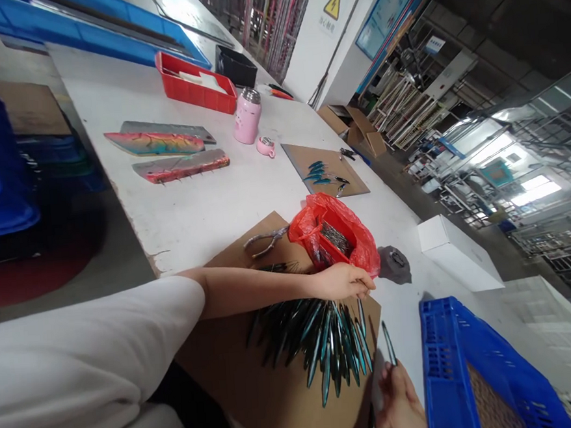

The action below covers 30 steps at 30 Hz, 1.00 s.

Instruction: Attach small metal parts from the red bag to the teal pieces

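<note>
My left hand (342,281) reaches over a fanned pile of slim teal-and-black fishing lures (326,341), its fingers pinched at the top end of one lure (362,316). Lower right, my right hand (400,405) is closed on another slim lure (389,343), which sticks up from the fingertips. The pile lies on a brown cardboard sheet (264,398). Just beyond my left hand stands a red box lined with a red plastic bag (362,234), with many small metal pieces (336,236) inside. Pliers (268,240) lie beside it. My left forearm hides part of the pile.
A blue crate (442,359) stands at the right, near a white box (459,251) and a dark grey object (394,264). Farther along are a board with several lures (294,155), a pink bottle (247,117), a red tray (193,87) and large painted lures (163,143).
</note>
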Available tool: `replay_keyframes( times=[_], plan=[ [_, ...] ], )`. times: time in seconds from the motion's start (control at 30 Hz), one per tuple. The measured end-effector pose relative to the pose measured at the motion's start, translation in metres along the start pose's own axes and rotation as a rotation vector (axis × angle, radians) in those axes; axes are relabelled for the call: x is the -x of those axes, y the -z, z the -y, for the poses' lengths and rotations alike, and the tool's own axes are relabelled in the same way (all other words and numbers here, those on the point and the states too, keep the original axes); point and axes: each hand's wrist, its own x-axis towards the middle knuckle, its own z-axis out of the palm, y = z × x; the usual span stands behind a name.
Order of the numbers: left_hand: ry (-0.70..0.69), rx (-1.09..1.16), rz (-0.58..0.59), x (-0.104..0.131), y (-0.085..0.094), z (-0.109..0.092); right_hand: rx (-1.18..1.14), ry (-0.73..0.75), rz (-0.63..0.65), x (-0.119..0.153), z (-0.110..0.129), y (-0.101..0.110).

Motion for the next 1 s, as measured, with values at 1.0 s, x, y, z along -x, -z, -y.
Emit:
replay_keyframes(
  times=[1.0],
  plan=[
    [0.278, 0.371, 0.052, 0.01, -0.017, 0.015, -0.302, -0.129, 0.453, 0.06, 0.033, -0.088]
  ],
)
